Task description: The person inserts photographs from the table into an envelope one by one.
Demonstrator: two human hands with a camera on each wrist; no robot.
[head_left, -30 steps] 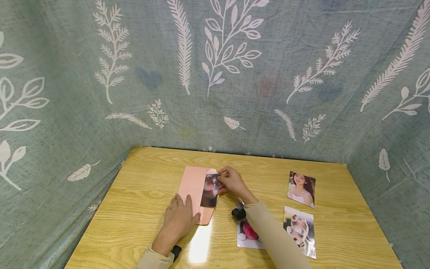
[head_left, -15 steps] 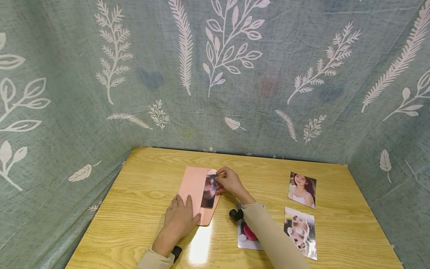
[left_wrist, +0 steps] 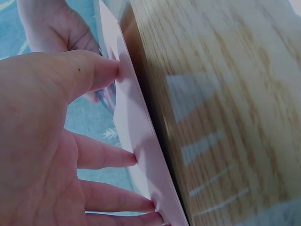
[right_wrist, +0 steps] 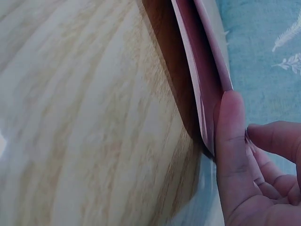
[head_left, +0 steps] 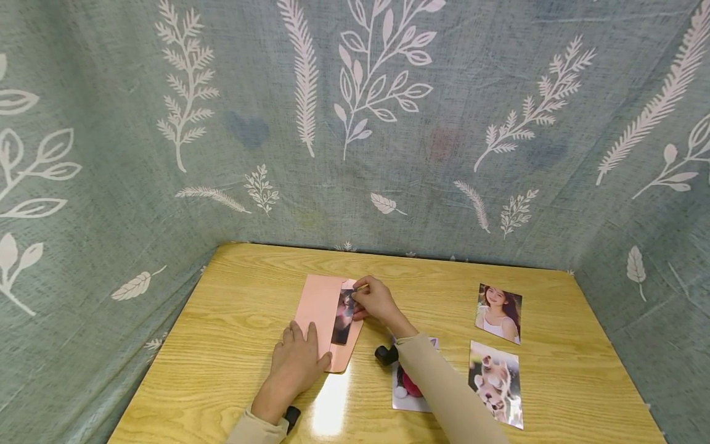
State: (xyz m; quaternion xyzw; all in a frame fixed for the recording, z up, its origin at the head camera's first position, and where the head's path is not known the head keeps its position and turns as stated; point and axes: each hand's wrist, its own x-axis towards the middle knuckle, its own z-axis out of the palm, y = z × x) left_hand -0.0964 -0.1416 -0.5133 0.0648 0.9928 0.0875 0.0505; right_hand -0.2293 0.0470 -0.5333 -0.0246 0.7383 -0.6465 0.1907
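A pink envelope (head_left: 317, 302) lies on the wooden table, its flap side facing right. Partway inside it is a dark photo print (head_left: 342, 320), whose exposed strip shows at the opening. My left hand (head_left: 296, 359) rests on the envelope's lower left with fingers spread; in the left wrist view, the fingertips (left_wrist: 129, 157) press on the pink paper (left_wrist: 141, 136). With thumb and fingers, my right hand (head_left: 381, 303) pinches the photo's right edge. The right wrist view shows the thumb (right_wrist: 231, 136) at the gaping envelope mouth (right_wrist: 204, 61); the photo is mostly hidden there.
Two photos lie at the right: a portrait (head_left: 499, 313) and, below it, an animal picture (head_left: 495, 385). Another photo with a red round shape (head_left: 407, 385) is partly under the right sleeve (head_left: 444, 382). A leaf-patterned cloth (head_left: 355, 123) hangs behind the table.
My right hand has moved slightly left, sliding the photo further into the envelope, so its visible strip is narrower. The left hand has stayed in place on the envelope.
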